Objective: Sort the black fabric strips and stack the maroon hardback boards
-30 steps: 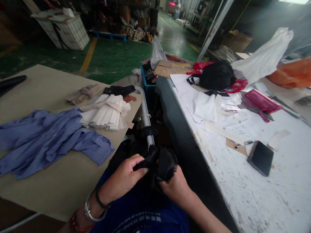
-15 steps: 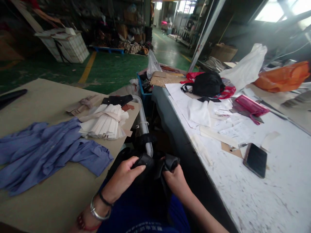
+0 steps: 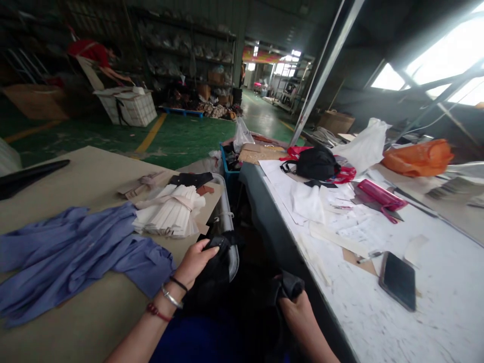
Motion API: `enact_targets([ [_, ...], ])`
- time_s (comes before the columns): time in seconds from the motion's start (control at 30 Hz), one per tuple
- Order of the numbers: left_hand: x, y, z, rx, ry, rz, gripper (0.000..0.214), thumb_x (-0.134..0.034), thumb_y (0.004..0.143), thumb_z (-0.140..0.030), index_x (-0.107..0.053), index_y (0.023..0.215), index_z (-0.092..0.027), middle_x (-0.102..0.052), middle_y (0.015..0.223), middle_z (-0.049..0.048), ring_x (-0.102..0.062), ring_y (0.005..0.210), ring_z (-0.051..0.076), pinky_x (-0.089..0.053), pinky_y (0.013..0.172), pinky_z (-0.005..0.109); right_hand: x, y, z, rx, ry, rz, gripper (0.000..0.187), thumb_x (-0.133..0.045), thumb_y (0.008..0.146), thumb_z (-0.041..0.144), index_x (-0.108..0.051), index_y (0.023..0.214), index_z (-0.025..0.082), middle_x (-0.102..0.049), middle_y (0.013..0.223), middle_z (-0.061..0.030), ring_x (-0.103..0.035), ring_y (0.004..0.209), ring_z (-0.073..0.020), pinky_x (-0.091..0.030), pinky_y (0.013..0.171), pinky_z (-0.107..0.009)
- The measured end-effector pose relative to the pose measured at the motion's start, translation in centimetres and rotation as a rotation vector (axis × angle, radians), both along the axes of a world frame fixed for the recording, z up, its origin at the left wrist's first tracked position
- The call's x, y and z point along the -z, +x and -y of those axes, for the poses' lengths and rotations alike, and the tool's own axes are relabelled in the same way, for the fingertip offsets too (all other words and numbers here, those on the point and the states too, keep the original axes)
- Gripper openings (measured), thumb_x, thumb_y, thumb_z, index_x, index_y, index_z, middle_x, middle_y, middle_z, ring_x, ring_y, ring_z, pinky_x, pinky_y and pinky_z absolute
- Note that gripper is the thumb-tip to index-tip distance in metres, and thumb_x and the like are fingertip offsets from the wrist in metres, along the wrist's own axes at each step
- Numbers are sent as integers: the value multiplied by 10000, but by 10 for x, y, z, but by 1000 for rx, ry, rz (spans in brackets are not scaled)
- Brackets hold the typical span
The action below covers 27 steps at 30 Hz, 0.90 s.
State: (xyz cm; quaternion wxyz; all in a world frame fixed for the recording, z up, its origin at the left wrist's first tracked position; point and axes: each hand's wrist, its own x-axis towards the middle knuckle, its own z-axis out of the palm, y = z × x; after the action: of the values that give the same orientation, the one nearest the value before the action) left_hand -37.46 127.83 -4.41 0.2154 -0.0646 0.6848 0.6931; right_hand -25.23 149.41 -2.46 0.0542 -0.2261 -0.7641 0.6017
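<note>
My left hand [image 3: 195, 261] grips one end of a piece of black fabric [image 3: 219, 264] at the corner of the brown table [image 3: 75, 166], beside a metal frame tube [image 3: 226, 222]. My right hand [image 3: 298, 315] is closed on another dark bunch of the black fabric [image 3: 285, 288], lower and to the right, close to the edge of the white table [image 3: 378, 312]. The cloth between the two hands is lost in shadow over my lap.
On the brown table lie a blue shirt [image 3: 71, 257], a tied bundle of white strips [image 3: 170, 214] and dark pieces [image 3: 191, 178]. The white table holds a phone [image 3: 398, 280], papers, a black bag [image 3: 315, 162] and a pink pouch [image 3: 380, 194]. A person in red [image 3: 94, 53] stands far back.
My hands have drawn apart: the left went up toward the table corner, the right dropped down and right, each with black fabric. The camera tilted upward.
</note>
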Motion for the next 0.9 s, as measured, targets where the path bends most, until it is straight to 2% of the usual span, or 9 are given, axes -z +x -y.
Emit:
enact_targets([
  [0.13,-3,-21,-23,19,-29,-102,380,-623,588,-434,-612,822,-135,-632,692,15,-575,642,179,-441,592,264,7,3,-5,-18,-44,25,236,-591,610,286,-655,773,129,-682,760,-86,-622,790,-267,-490,750,-356],
  [0.23,-2,-43,-48,50,-99,-179,371,-611,626,-447,-629,835,-142,-645,747,36,-599,760,220,-458,675,291,7,2,-12,-12,-82,47,226,-588,628,251,-645,808,127,-679,786,-80,-621,816,-265,-486,757,-346],
  [0.37,7,-59,-76,110,-220,-212,482,-668,618,-443,-629,972,-118,-623,1067,136,-483,1128,313,-355,962,381,-4,-11,-29,54,-15,46,213,-562,686,276,-622,834,134,-665,805,-78,-604,822,-266,-468,776,-364],
  [0.47,5,-56,-91,230,-233,-192,664,-637,662,-505,-541,1165,-82,-517,1252,186,-396,1233,312,-259,1048,408,-20,-31,-46,58,35,29,237,-521,724,312,-614,858,139,-659,847,-78,-590,855,-264,-455,803,-370],
  [0.57,-17,-49,-107,448,-123,-169,734,-617,689,-528,-460,1276,-115,-515,1274,152,-443,1208,269,-296,1043,383,-36,-57,-63,40,70,10,265,-485,727,294,-617,892,134,-658,892,-82,-583,889,-256,-444,835,-373],
  [0.7,-57,-49,-140,723,47,-146,880,-760,582,-387,-379,1343,-165,-465,1336,103,-407,1236,271,-282,1062,369,-62,-91,-81,-81,98,-64,223,-433,738,243,-613,834,154,-648,817,-44,-582,817,-210,-462,778,-328],
  [0.73,-65,-51,-149,770,76,-136,849,-767,576,-345,-405,1326,-176,-504,1299,86,-448,1198,269,-323,1035,357,-71,-99,-86,-111,128,-74,203,-423,737,228,-603,800,159,-638,788,-35,-573,783,-196,-463,750,-313],
  [0.8,-77,-61,-166,819,88,-142,628,-714,617,-286,-535,1207,-162,-628,1118,56,-560,1041,258,-433,913,325,-91,-117,-96,-148,233,-67,151,-414,719,197,-560,702,165,-596,692,-16,-534,683,-165,-452,666,-281],
  [0.9,-92,-86,-184,769,4,-222,336,-543,675,-212,-657,978,-120,-683,843,19,-613,824,225,-476,742,285,-126,-143,-117,-193,428,-43,100,-431,679,155,-463,587,180,-492,566,17,-430,544,-120,-382,535,-239],
])
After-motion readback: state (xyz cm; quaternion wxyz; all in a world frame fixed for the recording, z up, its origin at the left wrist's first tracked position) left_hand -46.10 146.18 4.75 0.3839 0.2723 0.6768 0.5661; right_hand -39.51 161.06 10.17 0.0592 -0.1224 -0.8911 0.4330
